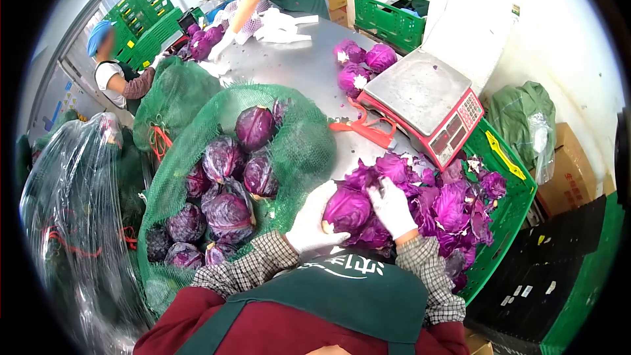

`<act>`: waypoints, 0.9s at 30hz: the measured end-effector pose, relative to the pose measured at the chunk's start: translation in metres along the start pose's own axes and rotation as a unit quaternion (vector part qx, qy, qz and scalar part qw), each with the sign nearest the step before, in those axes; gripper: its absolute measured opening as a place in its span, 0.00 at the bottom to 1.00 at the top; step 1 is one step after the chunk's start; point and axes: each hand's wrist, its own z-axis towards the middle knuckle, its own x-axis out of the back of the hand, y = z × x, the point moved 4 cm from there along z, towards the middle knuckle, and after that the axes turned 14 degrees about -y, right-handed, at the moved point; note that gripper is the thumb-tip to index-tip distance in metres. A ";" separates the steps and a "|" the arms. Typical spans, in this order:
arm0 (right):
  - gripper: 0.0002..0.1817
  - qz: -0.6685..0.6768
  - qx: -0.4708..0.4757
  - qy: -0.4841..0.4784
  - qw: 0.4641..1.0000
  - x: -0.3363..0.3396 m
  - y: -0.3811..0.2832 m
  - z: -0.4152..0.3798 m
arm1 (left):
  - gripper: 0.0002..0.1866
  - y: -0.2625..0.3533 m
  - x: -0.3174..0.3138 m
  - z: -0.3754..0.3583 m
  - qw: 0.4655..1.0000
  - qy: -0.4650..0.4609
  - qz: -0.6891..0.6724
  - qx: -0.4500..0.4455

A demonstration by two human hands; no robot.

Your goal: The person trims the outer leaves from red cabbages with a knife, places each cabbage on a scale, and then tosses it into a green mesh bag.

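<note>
Shiny grey metal tabletop (296,59) shows at the top middle. Just below the middle, the white-gloved left hand (313,223) curls around a round purple cabbage (348,210). The white-gloved right hand (394,212) bends at its right side; I can't tell if it pinches a leaf. Loose purple leaves (453,207) lie at right.

Behind the scale (420,92) stands a crate (386,24); right of the scale, a green sack (514,113) and cardboard box (570,181); far left of it, a blue-capped person (110,77).
</note>
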 end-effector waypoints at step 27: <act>0.39 0.103 0.130 0.024 0.986 0.015 -0.037 -0.048 | 0.68 -0.015 0.010 0.008 0.979 -0.051 -0.137 0.139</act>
